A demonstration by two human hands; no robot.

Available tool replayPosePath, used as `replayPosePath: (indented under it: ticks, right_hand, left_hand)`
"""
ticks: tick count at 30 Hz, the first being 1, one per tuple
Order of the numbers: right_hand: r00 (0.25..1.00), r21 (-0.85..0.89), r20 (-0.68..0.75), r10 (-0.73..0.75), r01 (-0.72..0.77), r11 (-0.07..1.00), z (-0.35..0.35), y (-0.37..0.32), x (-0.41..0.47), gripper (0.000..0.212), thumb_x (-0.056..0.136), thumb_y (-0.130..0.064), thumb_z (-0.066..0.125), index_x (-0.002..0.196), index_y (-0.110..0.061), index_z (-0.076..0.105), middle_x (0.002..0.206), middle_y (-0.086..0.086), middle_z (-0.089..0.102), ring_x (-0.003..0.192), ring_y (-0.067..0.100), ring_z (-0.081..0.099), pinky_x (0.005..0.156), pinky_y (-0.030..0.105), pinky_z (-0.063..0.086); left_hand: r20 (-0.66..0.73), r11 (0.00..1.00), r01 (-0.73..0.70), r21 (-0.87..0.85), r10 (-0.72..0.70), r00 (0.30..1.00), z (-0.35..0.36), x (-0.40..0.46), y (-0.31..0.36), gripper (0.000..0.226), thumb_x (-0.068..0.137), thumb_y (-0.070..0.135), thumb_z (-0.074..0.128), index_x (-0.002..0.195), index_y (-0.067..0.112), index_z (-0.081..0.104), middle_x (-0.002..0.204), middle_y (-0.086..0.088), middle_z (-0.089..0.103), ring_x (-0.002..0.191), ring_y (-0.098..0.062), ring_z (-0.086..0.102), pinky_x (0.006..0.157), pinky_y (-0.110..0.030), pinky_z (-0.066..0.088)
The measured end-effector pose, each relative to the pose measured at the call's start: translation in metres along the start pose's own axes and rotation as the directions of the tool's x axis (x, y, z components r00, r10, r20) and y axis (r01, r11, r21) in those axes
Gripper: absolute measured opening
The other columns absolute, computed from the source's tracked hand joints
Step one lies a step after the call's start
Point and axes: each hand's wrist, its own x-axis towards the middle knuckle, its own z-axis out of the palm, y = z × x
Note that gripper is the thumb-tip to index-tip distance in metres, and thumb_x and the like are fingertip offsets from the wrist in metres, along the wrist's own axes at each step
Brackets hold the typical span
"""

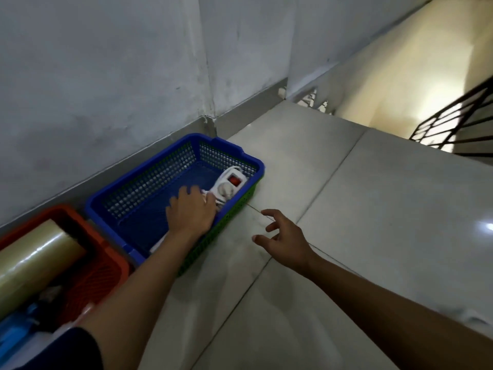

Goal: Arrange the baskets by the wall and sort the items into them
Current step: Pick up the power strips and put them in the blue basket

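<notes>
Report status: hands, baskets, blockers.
Left hand in blue basket on white power strip. Right hand open, empty. Orange basket alongside. No blockers.

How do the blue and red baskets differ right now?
The blue plastic mesh basket holds a white power strip and the left hand; the red plastic mesh basket holds a large roll of clear film. Blue sits nested in a green basket. Both sit by the wall.

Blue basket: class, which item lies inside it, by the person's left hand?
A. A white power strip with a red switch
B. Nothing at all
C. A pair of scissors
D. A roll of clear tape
A: the white power strip with its red switch lies in the blue basket, at the fingers of the left hand; the tape roll is in the red basket.
</notes>
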Motion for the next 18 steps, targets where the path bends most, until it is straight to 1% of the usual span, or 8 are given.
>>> replayPosePath:
  ticks: [2, 3, 4, 6, 8, 11, 15, 18]
  right_hand:
    - [1.000, -0.073, -0.013, 0.010, -0.011, 0.997, -0.013, 0.006, -0.008, 0.061, 0.080, -0.036, 0.070, 0.134, -0.031, 0.043, 0.118, 0.009, 0.056, 0.095, 0.022, 0.060, 0.084, 0.027, 0.045]
    - [1.000, -0.123, -0.015, 0.019, -0.020, 0.992, -0.022, 0.010, -0.013, 0.062, 0.081, -0.036, 0.069, 0.136, -0.029, 0.041, 0.121, 0.011, 0.054, 0.099, 0.024, 0.061, 0.087, 0.029, 0.046]
    - [0.999, -0.171, -0.012, 0.035, -0.036, 0.985, -0.032, 0.016, -0.020, 0.064, 0.081, -0.036, 0.068, 0.138, -0.028, 0.039, 0.124, 0.013, 0.053, 0.104, 0.026, 0.060, 0.090, 0.031, 0.046]
    - [0.997, -0.252, -0.009, 0.077, -0.077, 0.965, -0.052, 0.030, -0.035, 0.066, 0.082, -0.036, 0.066, 0.140, -0.024, 0.034, 0.127, 0.016, 0.050, 0.113, 0.030, 0.055, 0.094, 0.040, 0.047]
    - [0.991, -0.354, -0.043, 0.123, -0.130, 0.926, -0.076, 0.049, -0.055, 0.066, 0.082, -0.040, 0.063, 0.139, -0.023, 0.033, 0.127, 0.017, 0.049, 0.117, 0.034, 0.051, 0.095, 0.046, 0.046]
    - [0.971, -0.529, -0.132, 0.200, -0.239, 0.814, -0.124, 0.073, -0.093, 0.072, 0.083, -0.043, 0.061, 0.144, -0.023, 0.028, 0.136, 0.016, 0.042, 0.123, 0.035, 0.045, 0.099, 0.045, 0.041]
    - [0.917, -0.731, -0.255, 0.306, -0.390, 0.559, -0.190, 0.108, -0.154, 0.079, 0.080, -0.054, 0.059, 0.144, -0.024, 0.025, 0.137, 0.018, 0.039, 0.123, 0.036, 0.043, 0.100, 0.045, 0.036]
    - [0.832, -0.726, -0.265, 0.487, -0.505, 0.467, -0.223, 0.137, -0.197, 0.089, 0.075, -0.068, 0.055, 0.146, -0.027, 0.019, 0.138, 0.017, 0.037, 0.126, 0.038, 0.041, 0.103, 0.050, 0.031]
  left_hand:
    - [-0.118, 0.971, -0.239, 0.012, 0.239, 0.964, 0.003, -0.023, 0.039, 0.046, 0.096, 0.037, 0.039, 0.129, 0.006, 0.049, 0.136, -0.018, 0.048, 0.120, -0.037, 0.047, 0.099, -0.046, 0.041]
    - [-0.119, 0.932, -0.362, 0.015, 0.361, 0.925, 0.007, -0.038, 0.059, 0.045, 0.095, 0.036, 0.042, 0.129, 0.007, 0.049, 0.133, -0.018, 0.050, 0.118, -0.035, 0.049, 0.097, -0.045, 0.042]
    - [-0.093, 0.886, -0.462, 0.020, 0.462, 0.882, 0.016, -0.052, 0.077, 0.045, 0.094, 0.037, 0.045, 0.129, 0.008, 0.050, 0.132, -0.017, 0.052, 0.117, -0.034, 0.051, 0.097, -0.044, 0.042]
    - [-0.001, 0.820, -0.572, 0.006, 0.572, 0.820, 0.033, -0.077, 0.107, 0.047, 0.094, 0.041, 0.043, 0.130, 0.011, 0.050, 0.132, -0.014, 0.052, 0.118, -0.031, 0.053, 0.097, -0.042, 0.042]
    - [0.094, 0.763, -0.644, -0.048, 0.645, 0.758, 0.050, -0.100, 0.133, 0.052, 0.092, 0.044, 0.037, 0.131, 0.011, 0.049, 0.131, -0.013, 0.052, 0.115, -0.031, 0.055, 0.095, -0.041, 0.042]
    - [0.263, 0.663, -0.743, -0.089, 0.735, 0.625, 0.071, -0.132, 0.168, 0.051, 0.093, 0.043, 0.037, 0.135, 0.013, 0.043, 0.134, -0.012, 0.049, 0.116, -0.030, 0.052, 0.096, -0.040, 0.041]
    - [0.443, 0.554, -0.819, -0.151, 0.778, 0.445, 0.090, -0.178, 0.212, 0.051, 0.094, 0.041, 0.045, 0.137, 0.015, 0.038, 0.137, -0.009, 0.046, 0.121, -0.028, 0.049, 0.102, -0.040, 0.038]
    - [0.526, 0.463, -0.870, -0.170, 0.789, 0.317, 0.100, -0.211, 0.235, 0.047, 0.093, 0.040, 0.046, 0.134, 0.016, 0.040, 0.132, -0.008, 0.050, 0.120, -0.027, 0.050, 0.101, -0.040, 0.037]
